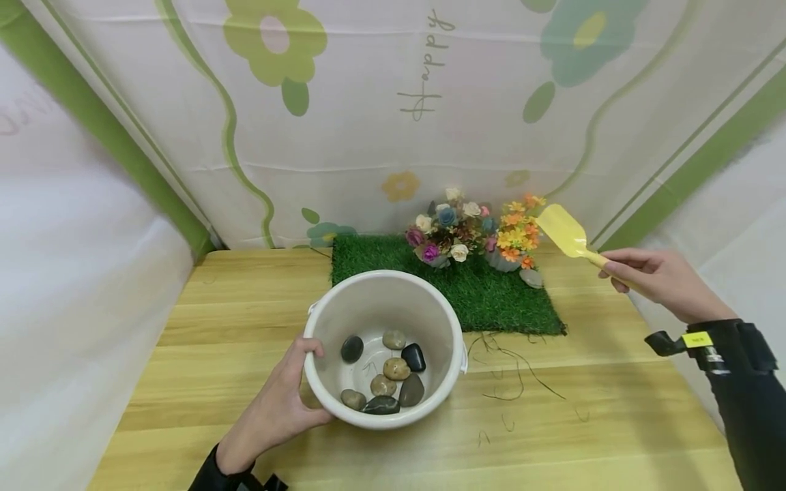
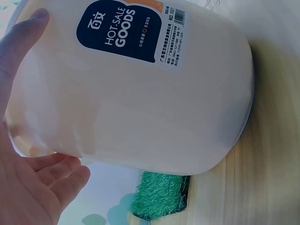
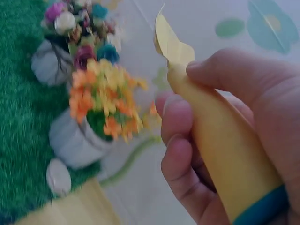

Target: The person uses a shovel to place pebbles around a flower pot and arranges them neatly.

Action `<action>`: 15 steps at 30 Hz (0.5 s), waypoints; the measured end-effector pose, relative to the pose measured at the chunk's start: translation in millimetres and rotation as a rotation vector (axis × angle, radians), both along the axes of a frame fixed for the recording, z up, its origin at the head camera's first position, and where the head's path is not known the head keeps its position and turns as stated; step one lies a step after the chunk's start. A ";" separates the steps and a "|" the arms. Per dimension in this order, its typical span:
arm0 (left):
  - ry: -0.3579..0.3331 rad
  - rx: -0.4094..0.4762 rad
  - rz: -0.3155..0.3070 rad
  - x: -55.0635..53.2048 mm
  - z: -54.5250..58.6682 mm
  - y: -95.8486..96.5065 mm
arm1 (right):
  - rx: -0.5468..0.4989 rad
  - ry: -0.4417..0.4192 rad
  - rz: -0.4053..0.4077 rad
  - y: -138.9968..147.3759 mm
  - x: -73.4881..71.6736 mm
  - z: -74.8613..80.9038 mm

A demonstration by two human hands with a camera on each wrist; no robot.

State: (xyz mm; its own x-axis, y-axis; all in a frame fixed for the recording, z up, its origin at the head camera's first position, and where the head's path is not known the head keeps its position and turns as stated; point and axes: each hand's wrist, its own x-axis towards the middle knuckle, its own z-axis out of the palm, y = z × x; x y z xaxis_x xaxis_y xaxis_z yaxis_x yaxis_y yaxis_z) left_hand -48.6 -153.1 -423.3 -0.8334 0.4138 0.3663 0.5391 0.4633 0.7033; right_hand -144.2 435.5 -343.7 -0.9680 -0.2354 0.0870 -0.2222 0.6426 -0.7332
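A white bucket (image 1: 383, 417) stands on the wooden table with several smooth stones (image 1: 396, 369) on its bottom, some grey or tan, some black. My left hand (image 1: 279, 402) grips it at the left rim, and the left wrist view shows the labelled outer wall of the bucket (image 2: 154, 108) beside that hand (image 2: 33, 173). Off to the right, my right hand (image 1: 666, 279) holds a small yellow garden trowel (image 1: 563, 232) by its handle, blade pointing up and left. In the right wrist view, thumb and fingers wrap the trowel's handle (image 3: 225, 140), which has a teal band.
Behind the bucket lies a green turf mat (image 1: 491, 307). On it stand potted artificial flowers, mixed roses (image 1: 447, 225) and orange blossoms (image 1: 516, 235), and a pale stone (image 1: 531, 278). Dark thin strands (image 1: 522, 372) lie on the table (image 1: 233, 327). A printed curtain (image 1: 368, 136) hangs behind.
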 end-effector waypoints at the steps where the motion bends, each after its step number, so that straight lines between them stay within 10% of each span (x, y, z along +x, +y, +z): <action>1: -0.005 -0.002 0.001 0.0 0.0 0.0 | 0.000 -0.001 0.020 -5.5 -1.2 3.4; 15: -0.003 0.003 -0.003 0.3 2.7 1.2 | 0.019 -0.052 0.264 -82.3 -14.0 37.1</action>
